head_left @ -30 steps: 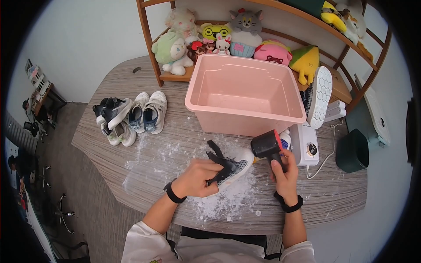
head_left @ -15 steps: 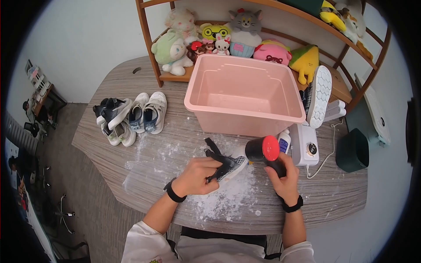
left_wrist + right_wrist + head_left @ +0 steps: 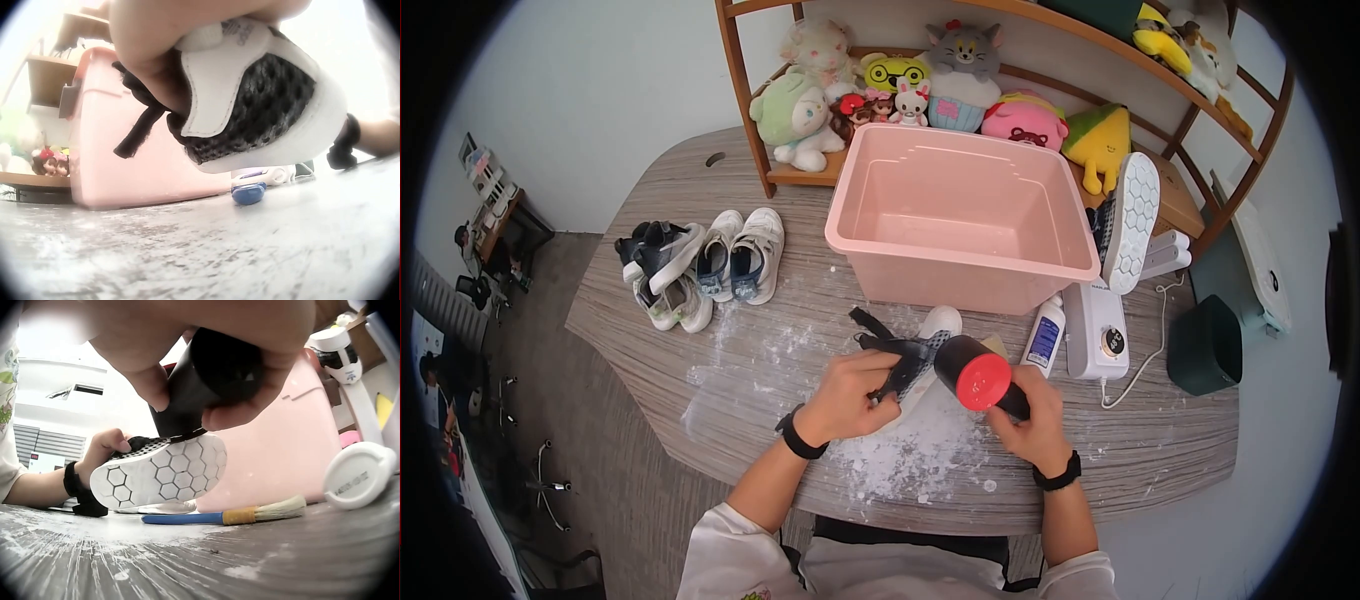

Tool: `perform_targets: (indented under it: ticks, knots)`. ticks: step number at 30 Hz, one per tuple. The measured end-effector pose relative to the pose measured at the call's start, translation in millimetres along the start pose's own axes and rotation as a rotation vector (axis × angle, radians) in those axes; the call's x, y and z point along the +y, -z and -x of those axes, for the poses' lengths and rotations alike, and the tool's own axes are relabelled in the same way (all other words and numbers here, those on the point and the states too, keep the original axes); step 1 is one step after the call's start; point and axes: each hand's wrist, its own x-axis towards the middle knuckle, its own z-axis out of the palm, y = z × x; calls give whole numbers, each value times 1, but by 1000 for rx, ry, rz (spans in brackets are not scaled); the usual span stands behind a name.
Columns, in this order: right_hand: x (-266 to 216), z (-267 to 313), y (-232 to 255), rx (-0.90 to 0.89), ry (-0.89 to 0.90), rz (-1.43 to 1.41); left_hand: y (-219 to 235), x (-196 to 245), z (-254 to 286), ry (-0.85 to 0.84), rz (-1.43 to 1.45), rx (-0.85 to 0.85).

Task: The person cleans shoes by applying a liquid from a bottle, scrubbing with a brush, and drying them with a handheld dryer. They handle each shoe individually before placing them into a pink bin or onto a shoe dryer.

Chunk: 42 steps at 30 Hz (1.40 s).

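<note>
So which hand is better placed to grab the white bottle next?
Probably the right hand: the bottle is closer to it, though it holds the black tool. The left hand grips the shoe.

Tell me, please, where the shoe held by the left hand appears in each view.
Head: shoe just below centre, below the pink bin.
Left wrist: upper right of centre, mesh side showing.
Right wrist: left of centre, hexagon-patterned sole showing.
Shared landmark: the pink bin, in all three.
</note>
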Motion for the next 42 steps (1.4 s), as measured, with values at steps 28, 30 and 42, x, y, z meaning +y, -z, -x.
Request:
perform_targets:
  ticks: [28,30,42]
  knots:
    - [-25,1,-9,-331,96,-124,7,-1,3,146,76,3]
    - [-24,0,-8,-302,86,-99,11,-1,3,152,58,-34]
    - [-10,-4,-3,-148,62,4,7,-5,7,101,13,22]
